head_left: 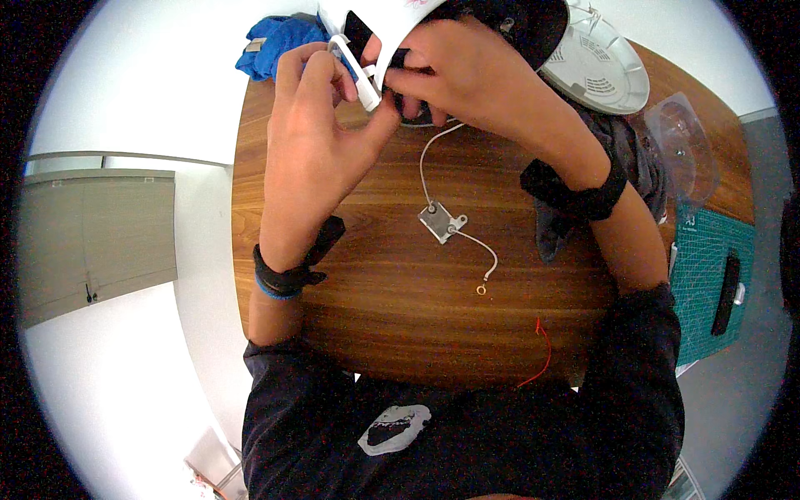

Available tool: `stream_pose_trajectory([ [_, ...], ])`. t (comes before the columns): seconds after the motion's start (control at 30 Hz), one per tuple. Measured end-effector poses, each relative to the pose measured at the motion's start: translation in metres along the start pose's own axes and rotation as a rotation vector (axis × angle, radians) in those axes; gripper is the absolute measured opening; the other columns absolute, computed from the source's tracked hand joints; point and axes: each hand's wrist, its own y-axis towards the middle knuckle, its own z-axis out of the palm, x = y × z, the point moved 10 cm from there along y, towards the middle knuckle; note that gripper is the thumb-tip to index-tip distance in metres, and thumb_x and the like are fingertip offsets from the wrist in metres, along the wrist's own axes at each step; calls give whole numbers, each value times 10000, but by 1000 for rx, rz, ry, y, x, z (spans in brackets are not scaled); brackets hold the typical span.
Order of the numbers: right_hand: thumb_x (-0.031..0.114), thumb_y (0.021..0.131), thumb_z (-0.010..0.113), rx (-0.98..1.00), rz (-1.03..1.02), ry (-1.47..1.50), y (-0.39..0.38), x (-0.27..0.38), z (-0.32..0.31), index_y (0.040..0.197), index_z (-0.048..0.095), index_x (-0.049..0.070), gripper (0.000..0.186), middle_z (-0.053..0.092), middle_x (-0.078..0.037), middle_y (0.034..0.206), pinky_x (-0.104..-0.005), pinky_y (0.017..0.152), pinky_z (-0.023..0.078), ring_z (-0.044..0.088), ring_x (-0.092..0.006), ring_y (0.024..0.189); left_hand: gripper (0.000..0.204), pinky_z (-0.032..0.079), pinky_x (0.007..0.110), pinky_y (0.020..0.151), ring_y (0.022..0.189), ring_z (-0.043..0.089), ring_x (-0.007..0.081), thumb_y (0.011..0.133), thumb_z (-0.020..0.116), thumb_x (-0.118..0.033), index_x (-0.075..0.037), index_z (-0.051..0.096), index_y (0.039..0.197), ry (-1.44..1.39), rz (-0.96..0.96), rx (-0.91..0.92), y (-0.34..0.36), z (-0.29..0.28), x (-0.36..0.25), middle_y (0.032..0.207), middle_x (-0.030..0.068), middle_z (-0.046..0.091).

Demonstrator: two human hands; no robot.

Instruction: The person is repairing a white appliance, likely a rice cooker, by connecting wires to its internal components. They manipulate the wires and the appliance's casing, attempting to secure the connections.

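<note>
A white plastic shell (398, 18) with openings stands at the table's far side. My left hand (312, 125) pinches a narrow white strip (357, 77) of it between thumb and fingers. Just to the right, my right hand (454, 75) reaches in with fingers curled beside the shell's edge; what they grip is hidden. Beneath my right hand, a white wire (422, 162) runs toward me to a small grey rectangular block (437, 222) with a metal tab. A second short wire (487, 248) leaves that block and ends in a brass-coloured ring terminal (481, 290).
Blue cloth (287, 46) lies at the far left. On the far right sit a round white vented cover (600, 67) and a clear plastic tray (685, 150). A green cutting mat (704, 283) bears a black bar (727, 292). Red wire (547, 354) lies near me.
</note>
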Motion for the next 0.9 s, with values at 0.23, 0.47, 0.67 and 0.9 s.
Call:
stream_pose_trajectory([
  [0.23, 256, 1055, 580, -8, 8, -19, -1, 0, -2, 1283, 702, 92, 306, 735, -92, 746, -313, 535, 560, 711, -191, 557, 369, 538, 437, 781, 922, 616, 373, 765, 851, -121, -25, 522, 900, 1, 15, 0, 0, 0, 3, 1089, 177, 583],
  [0.47, 249, 1058, 579, -30, -35, -7, -2, 1, -4, 1272, 717, 79, 306, 733, -96, 736, -311, 554, 576, 726, -189, 578, 363, 551, 412, 731, 867, 641, 332, 765, 858, -110, -33, 527, 893, -39, -19, 9, 0, 2, 7, 1135, 164, 582],
  [0.67, 223, 1048, 582, -24, 35, -30, -3, 0, -5, 1258, 718, 77, 290, 741, -94, 728, -317, 558, 583, 728, -197, 569, 382, 569, 364, 696, 865, 678, 283, 782, 890, -115, -33, 533, 891, -63, 0, 9, 1, 1, 6, 1178, 147, 582],
  [0.9, 206, 976, 698, -5, -7, -157, -5, 19, -24, 896, 722, -47, 266, 728, -203, 742, -438, 656, 587, 741, -356, 689, 370, 597, 359, 735, 929, 705, 276, 788, 881, -67, -32, 528, 896, -130, -12, 27, 1, 1, 4, 1188, 143, 579],
])
